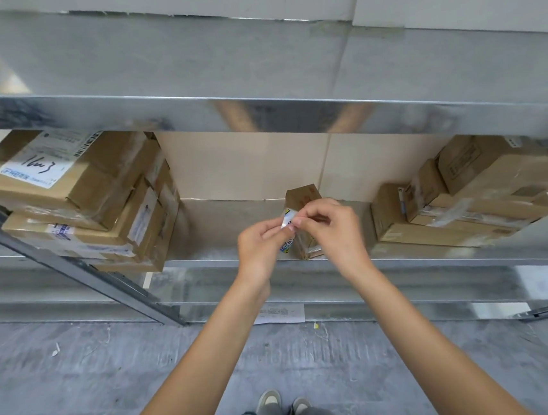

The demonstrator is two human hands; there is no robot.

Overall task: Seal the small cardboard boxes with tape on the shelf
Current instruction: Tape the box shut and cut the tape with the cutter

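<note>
Head view, looking down: a galvanised metal shelf unit (pixel 290 108) is seen spanning the frame, above a grey floor (pixel 81 376). On its middle shelf, a stack of taped cardboard boxes (pixel 75 206) is placed at the left and another stack (pixel 465 195) at the right. Between them, near the front edge, one small cardboard box (pixel 303 201) is stood upright, partly hidden by the hands. Both bare forearms are raised towards it. A small piece of printed tape (pixel 288 223) is pinched between the curled fingers of the left hand (pixel 258 242) and the right hand (pixel 329 227), just in front of the box. Whether the tape touches the box cannot be told. Grey shoes (pixel 281 404) are visible at the bottom.
</note>
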